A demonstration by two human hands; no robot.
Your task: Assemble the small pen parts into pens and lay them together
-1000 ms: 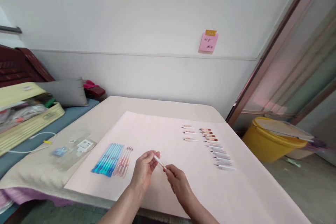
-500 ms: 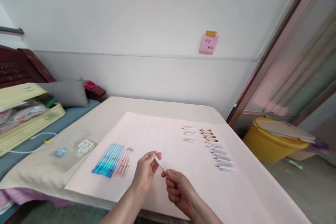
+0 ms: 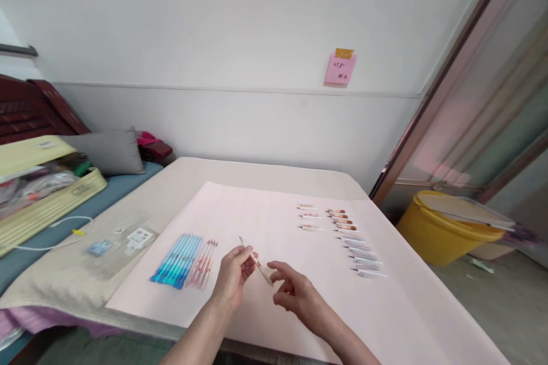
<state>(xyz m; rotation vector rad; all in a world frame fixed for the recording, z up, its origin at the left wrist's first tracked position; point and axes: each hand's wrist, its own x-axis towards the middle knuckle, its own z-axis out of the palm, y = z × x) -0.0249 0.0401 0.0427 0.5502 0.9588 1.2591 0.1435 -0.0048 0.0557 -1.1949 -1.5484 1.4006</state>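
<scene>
Pale wall with a pink sticky note (image 3: 339, 69) backs a table (image 3: 265, 174) spread with a pale pink sheet (image 3: 274, 211); a yellow bucket (image 3: 445, 234) stands on the floor to the right, and a grey cushion (image 3: 107, 151) and an open yellowish case (image 3: 47, 191) sit off to the left.

On the sheet, a tight row of blue pen barrels (image 3: 177, 252) lies at the left with a few pink barrels (image 3: 204, 255) just beside it; farther right lie two columns of short tip-and-cap pieces (image 3: 353, 245), some reddish, some clear, spaced apart.

Left hand (image 3: 233, 274) pinches a thin pen refill (image 3: 256, 262) near its middle between thumb and fingertips, held above the sheet, one end slanting up and away to the left, the other down toward the right hand; the right hand (image 3: 295, 291) is loose and holds nothing, fingers spread, just beside the lower end of the refill but apart from it.

Judging from the layout, this looks like the stage where a single refill is handled between pick-up and fitting; whether it has a tip on is too small to tell; any next move would call for a steady pinch, since the refill is slim and could roll or flex, and for careful alignment of its end with whichever small part meets it.
</scene>
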